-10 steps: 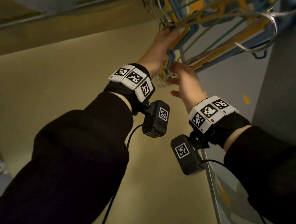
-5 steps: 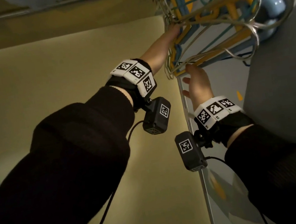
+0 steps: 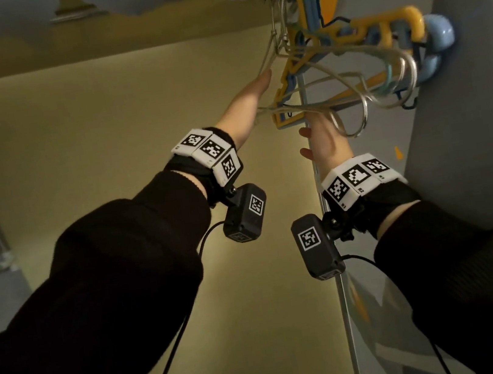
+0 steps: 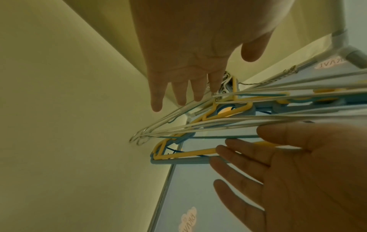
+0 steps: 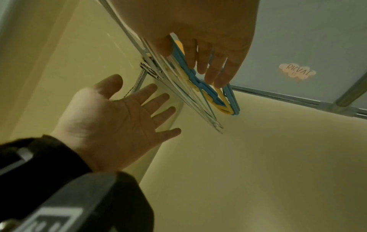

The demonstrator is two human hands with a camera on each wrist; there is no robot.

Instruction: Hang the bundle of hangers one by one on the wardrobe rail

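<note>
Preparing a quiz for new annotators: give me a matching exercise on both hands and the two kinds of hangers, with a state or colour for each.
Things:
1. left hand
2. right hand
3. wire hangers
4. plastic hangers

States or colours:
a. open, fingers at the plastic bottom bars
b. yellow and blue
c. open, fingertips by the sloped wire arms
d. thin, silvery white

Pairs: 1-c, 2-a, 3-d, 4-b

hangers (image 3: 334, 77): wire, yellow and blue plastic | bunched together, tilted | hooks hanging on rail (image 3: 404, 32)
</note>
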